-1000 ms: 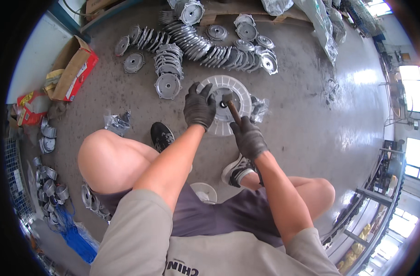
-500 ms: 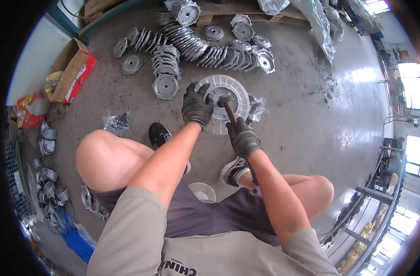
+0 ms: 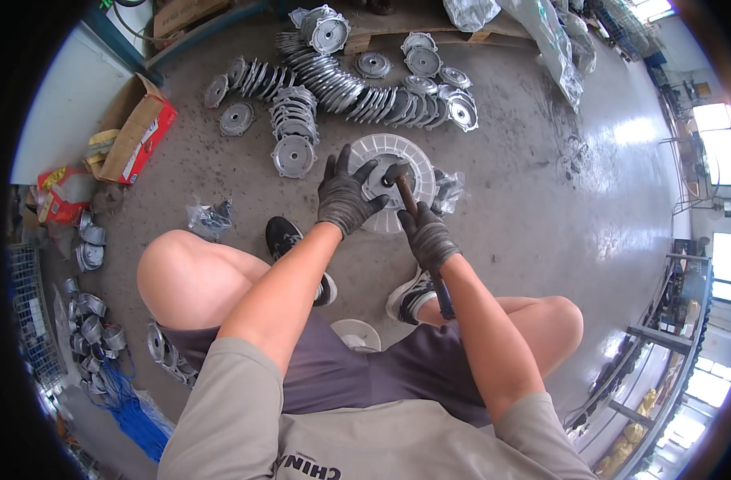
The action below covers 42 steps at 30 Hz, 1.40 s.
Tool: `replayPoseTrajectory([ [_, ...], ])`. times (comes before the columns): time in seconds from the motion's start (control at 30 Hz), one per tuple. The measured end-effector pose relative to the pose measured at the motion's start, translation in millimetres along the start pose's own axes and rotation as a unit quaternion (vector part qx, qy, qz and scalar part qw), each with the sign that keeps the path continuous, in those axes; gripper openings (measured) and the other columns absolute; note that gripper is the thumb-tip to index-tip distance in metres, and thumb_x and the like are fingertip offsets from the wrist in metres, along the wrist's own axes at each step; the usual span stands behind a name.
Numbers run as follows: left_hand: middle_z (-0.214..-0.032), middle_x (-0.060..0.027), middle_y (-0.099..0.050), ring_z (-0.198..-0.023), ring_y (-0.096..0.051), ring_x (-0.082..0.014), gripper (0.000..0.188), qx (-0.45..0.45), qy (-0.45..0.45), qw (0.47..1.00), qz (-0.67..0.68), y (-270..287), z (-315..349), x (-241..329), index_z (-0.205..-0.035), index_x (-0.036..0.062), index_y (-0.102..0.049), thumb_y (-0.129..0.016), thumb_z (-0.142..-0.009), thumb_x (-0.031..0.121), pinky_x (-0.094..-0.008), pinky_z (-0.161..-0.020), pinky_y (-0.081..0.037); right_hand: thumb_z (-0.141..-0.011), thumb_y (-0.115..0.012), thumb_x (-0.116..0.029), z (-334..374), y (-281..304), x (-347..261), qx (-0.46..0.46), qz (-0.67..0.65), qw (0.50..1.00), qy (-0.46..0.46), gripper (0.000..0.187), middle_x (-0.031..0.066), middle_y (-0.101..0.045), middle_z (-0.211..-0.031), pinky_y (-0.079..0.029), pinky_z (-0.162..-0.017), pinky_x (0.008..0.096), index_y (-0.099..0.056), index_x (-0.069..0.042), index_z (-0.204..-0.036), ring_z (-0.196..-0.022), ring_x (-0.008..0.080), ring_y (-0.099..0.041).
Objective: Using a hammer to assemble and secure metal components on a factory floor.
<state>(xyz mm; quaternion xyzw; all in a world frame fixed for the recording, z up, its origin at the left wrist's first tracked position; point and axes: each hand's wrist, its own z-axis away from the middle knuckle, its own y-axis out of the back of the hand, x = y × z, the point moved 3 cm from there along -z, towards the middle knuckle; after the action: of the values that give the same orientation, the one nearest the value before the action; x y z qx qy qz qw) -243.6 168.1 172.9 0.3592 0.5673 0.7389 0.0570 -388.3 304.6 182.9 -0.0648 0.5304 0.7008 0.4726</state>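
A grey-gloved hand, my left hand [image 3: 347, 198], has its fingers spread at the left edge of a round, light-grey ribbed disc [image 3: 417, 160]. Its thumb points toward the disc's middle, and nothing is gripped in it. In a matching glove, my right hand [image 3: 430, 238] is wrapped round the handle of a hammer [image 3: 408, 196]. The dark hammer head is over the centre of the disc, close to its hub; whether it touches cannot be made out. Between my feet and the rows of metal covers, the disc stands low in front of me.
Long curved rows of round metal covers [image 3: 333, 84] lie beyond the disc. Clear plastic bags with dark parts lie right of the disc and at the left [image 3: 210, 218]. A red-and-brown carton [image 3: 133, 132] stands far left. A metal rack [image 3: 661, 340] is at the right.
My left hand's fingers have spread wider and its thumb has swung out to the right. The hammer stays over the disc's centre in my right hand, at a slightly different tilt.
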Motion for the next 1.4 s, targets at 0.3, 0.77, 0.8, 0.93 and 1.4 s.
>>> replayPoseTrajectory([
  [0.3,-0.172,-0.0128,-0.015,-0.147,-0.036,-0.043,0.087,-0.032,0.05,0.997,0.048,4.0,-0.4,-3.4,-0.148,0.0278,-0.057,-0.09,-0.07,0.047,-0.0476,-0.121,-0.039,-0.104,-0.06,-0.041,24.8,8.8,-28.3,0.139,-0.098,0.981,0.092,0.037,0.0309,-0.068,-0.087,-0.05,-0.072,0.0572,-0.056,-0.005,-0.113,-0.087,0.0545,-0.065],
  [0.77,-0.172,-0.0078,-0.01,-0.144,-0.041,-0.0451,0.088,-0.09,0.116,0.988,0.037,6.7,-3.5,13.6,-0.147,0.0321,-0.052,-0.09,-0.068,0.043,-0.0524,-0.115,-0.047,-0.106,-0.056,-0.042,7.5,-12.9,0.6,0.1,0.035,0.994,0.006,0.036,0.0318,-0.069,-0.085,-0.051,-0.068,0.0614,-0.056,-0.006,-0.113,-0.083,0.0541,-0.066],
  [0.8,-0.172,-0.0084,-0.01,-0.143,-0.042,-0.0454,0.088,-0.094,0.114,0.988,0.041,5.8,-1.5,13.1,-0.148,0.0311,-0.052,-0.089,-0.069,0.043,-0.0517,-0.115,-0.047,-0.106,-0.055,-0.041,6.8,-6.8,-3.2,0.083,0.034,0.996,0.005,0.036,0.032,-0.069,-0.085,-0.051,-0.069,0.0613,-0.056,-0.006,-0.114,-0.084,0.0543,-0.067],
  [0.93,-0.172,-0.009,-0.01,-0.142,-0.043,-0.0444,0.088,-0.086,0.109,0.99,0.04,7.0,2.8,9.2,-0.148,0.0305,-0.052,-0.089,-0.069,0.042,-0.0517,-0.116,-0.047,-0.106,-0.055,-0.042,19.5,-9.9,-11.5,0.075,0.002,0.997,0.013,0.039,0.032,-0.07,-0.092,-0.052,-0.074,0.0592,-0.056,-0.004,-0.116,-0.09,0.0529,-0.067],
  [1.4,-0.147,-0.0128,-0.051,-0.143,-0.044,-0.0325,0.068,0.04,-0.003,0.995,-0.09,-3.7,4.2,32.9,-0.141,0.0239,-0.058,-0.083,-0.078,0.032,-0.0592,-0.117,-0.033,-0.094,-0.063,-0.018,5.8,6.0,12.0,0.218,-0.112,0.968,-0.053,0.033,0.0298,-0.068,-0.093,-0.053,-0.079,0.0567,-0.057,-0.003,-0.122,-0.091,0.0511,-0.067],
])
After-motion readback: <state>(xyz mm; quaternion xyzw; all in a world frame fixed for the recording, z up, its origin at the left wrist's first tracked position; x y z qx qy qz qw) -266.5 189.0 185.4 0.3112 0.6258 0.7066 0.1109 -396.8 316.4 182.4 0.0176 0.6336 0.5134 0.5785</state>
